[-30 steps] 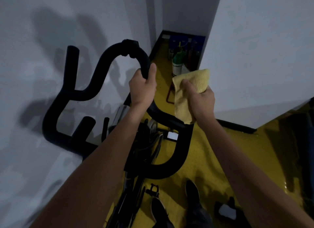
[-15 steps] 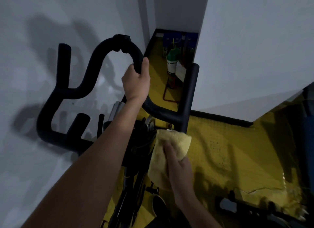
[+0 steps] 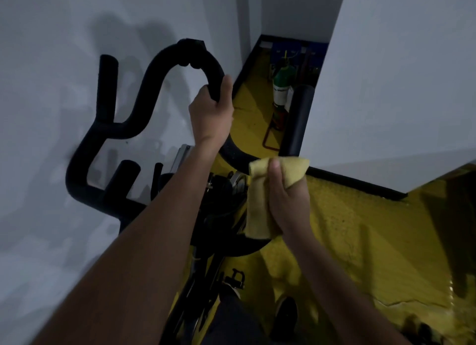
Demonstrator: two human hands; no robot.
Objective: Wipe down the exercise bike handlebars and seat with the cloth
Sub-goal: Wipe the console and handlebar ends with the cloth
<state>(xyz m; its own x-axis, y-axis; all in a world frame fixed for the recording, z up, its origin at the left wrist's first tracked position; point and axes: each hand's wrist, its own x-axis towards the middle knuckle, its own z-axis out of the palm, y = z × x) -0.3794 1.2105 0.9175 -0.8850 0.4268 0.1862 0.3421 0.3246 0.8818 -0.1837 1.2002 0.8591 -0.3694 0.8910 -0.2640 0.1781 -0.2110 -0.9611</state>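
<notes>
Handlebars [image 3: 159, 69], black, padded, multi-loop: they fill the centre and left of the view, close to a pale grey wall [image 3: 51, 113] on the left. A curved top loop rises at the far centre; two short prongs stand at the left; one straight upright prong [image 3: 296, 118] stands at the right.

Floor [image 3: 360, 229], yellow, textured: it covers the right and near part of the scene and runs into a narrow far alcove edged by a dark skirting strip.

Bike frame [image 3: 221, 211], black, beneath the handlebars at the centre; details are dim. One pedal [image 3: 235, 277] shows near the bottom centre.

Left hand [image 3: 212, 113]: fingers and thumb are curled round the right descending side of the top loop, grasping the bar.

Right hand [image 3: 286, 198]: it is clenched round the cloth, thumb on top, at the base of the right upright prong where that prong meets the lower curved bar.

Cloth [image 3: 260, 203], yellow, folded: it is wrapped over the bar at that junction, with a flap hanging toward the near side.

Bottle [image 3: 280, 87], green with a white label: it stands on the floor in the far alcove, beside dim blue items.

Shoe [image 3: 286, 311], dark: it rests on the floor at the near centre.
</notes>
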